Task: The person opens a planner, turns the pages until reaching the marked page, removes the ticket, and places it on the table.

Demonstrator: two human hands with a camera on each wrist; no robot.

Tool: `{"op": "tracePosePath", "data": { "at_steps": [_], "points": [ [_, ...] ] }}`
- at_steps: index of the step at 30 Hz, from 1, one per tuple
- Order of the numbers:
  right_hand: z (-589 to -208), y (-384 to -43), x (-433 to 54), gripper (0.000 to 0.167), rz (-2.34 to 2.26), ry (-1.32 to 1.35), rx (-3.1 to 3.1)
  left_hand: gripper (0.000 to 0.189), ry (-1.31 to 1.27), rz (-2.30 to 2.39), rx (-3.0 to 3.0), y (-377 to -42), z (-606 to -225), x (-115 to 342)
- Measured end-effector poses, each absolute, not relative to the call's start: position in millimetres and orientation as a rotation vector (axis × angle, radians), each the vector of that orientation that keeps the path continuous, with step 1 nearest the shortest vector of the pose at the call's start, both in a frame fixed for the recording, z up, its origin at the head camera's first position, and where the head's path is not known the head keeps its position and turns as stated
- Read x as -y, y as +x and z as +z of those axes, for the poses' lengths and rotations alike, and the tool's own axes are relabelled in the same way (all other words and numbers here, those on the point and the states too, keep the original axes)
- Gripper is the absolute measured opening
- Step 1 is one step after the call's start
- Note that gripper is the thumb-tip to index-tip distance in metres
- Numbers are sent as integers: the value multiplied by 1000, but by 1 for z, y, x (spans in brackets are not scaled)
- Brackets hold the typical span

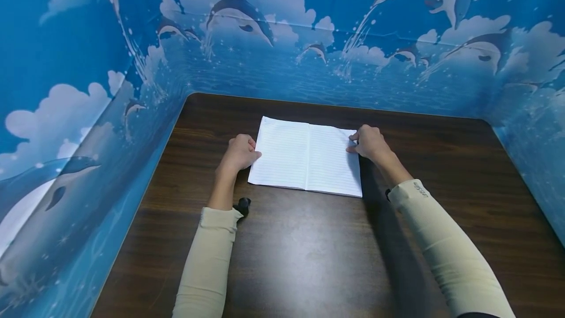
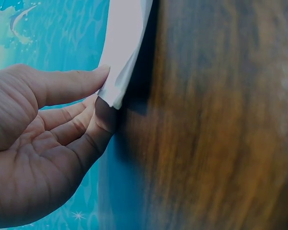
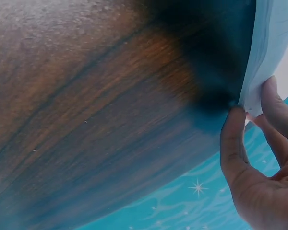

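An open notebook (image 1: 282, 153) with white lined pages lies spread at the far middle of the table, its centre fold running front to back. At its left edge my left hand (image 1: 240, 152) pinches the pages, thumb on top and fingers beneath, as the left wrist view shows with the paper edge (image 2: 122, 52). My right hand (image 1: 370, 142) holds the right edge near the far corner. In the right wrist view the stacked page edges (image 3: 264, 52) sit between thumb and fingers. Both side edges appear slightly raised off the table in the wrist views.
The dark wood-grain table (image 1: 291, 254) has rounded far corners. A blue cloth printed with dolphins and clouds (image 1: 282, 63) surrounds it at the back and sides. A small black device (image 1: 242, 206) is at the left wrist. Cream sleeves (image 1: 207, 259) cover both forearms.
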State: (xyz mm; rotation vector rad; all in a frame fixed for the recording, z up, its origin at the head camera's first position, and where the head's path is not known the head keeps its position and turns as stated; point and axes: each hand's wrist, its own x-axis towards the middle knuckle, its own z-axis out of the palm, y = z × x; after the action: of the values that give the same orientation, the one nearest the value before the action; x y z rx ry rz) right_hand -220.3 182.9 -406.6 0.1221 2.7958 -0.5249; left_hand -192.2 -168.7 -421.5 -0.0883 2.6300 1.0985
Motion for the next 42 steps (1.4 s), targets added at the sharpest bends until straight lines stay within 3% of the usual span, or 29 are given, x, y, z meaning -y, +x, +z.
{"op": "tracePosePath", "data": {
  "at_steps": [16,22,27,42],
  "points": [
    [-413,-215,-192,44,-660,108,-2787,25,-98,1102,-2628,-189,-418,168],
    [-420,-216,-204,49,-991,243,-2643,24,-94,1100,-2633,-188,-418,169],
    [-422,-218,-218,39,-1175,400,-2455,25,-101,1096,-2622,-187,-416,167],
    [-413,-219,-222,43,-1258,530,-2299,25,-90,1090,-2616,-189,-419,168]
  ]
}}
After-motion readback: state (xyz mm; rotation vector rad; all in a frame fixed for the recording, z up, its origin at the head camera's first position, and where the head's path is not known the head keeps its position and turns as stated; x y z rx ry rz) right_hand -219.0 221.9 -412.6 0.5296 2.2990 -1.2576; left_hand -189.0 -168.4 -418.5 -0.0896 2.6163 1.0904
